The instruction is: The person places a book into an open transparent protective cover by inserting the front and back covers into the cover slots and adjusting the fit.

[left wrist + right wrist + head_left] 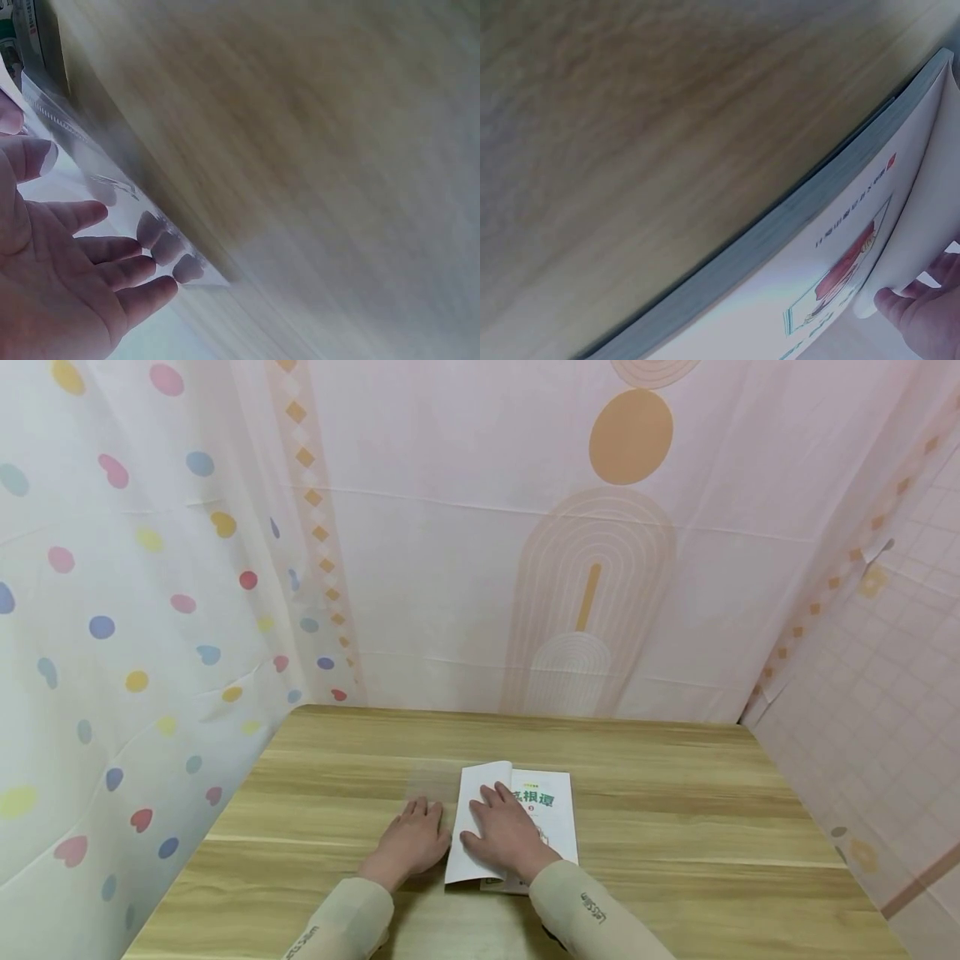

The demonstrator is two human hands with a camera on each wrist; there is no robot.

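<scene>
The book [558, 818] lies on the tabletop [675, 827], long axis roughly 12-to-6, title towards 12. My right grip [506, 831], fingers spread, rests on its white leaf [491, 775]; my left grip [414, 839], fingers straight, touches the clear sheet [124, 187] at 9 o'clock.

Two hands [412, 841] [506, 832], two sleeves [348, 914] [588, 906], one book [558, 818], one clear plastic sheet [105, 174] and one wooden table [690, 827]
</scene>
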